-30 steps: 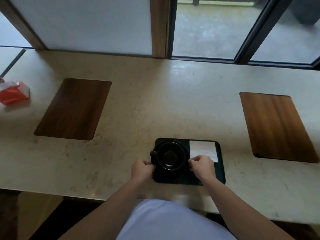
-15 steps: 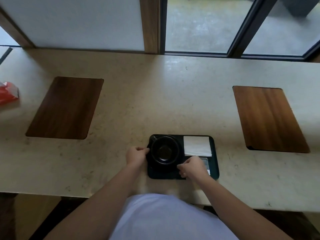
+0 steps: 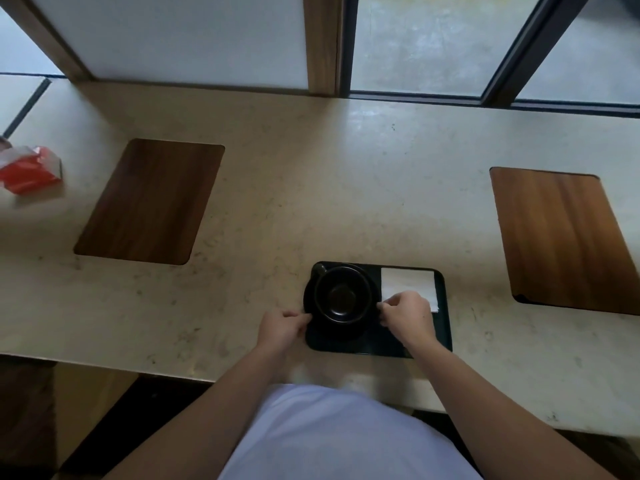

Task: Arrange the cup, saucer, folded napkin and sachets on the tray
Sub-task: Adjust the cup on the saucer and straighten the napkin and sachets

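Saucer (image 3: pixel 311 303) rim between both hands' fingers (image 3: pixel 304 317)

Cup (image 3: pixel 343 297) on saucer (image 3: pixel 308 299) fills the tray's (image 3: pixel 445 327) left half (napkin (image 3: pixel 407 284) right).

beige counter (image 3: pixel 311 188) | two wooden mats (image 3: pixel 152 202) (image 3: pixel 561 237) | red packet (image 3: pixel 27 169)

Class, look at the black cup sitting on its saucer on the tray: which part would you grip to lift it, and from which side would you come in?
Probably the handle at the far-left of the cup. It sticks out clear of the rim, over the saucer, so come from the left; the napkin and right hand crowd the other side.
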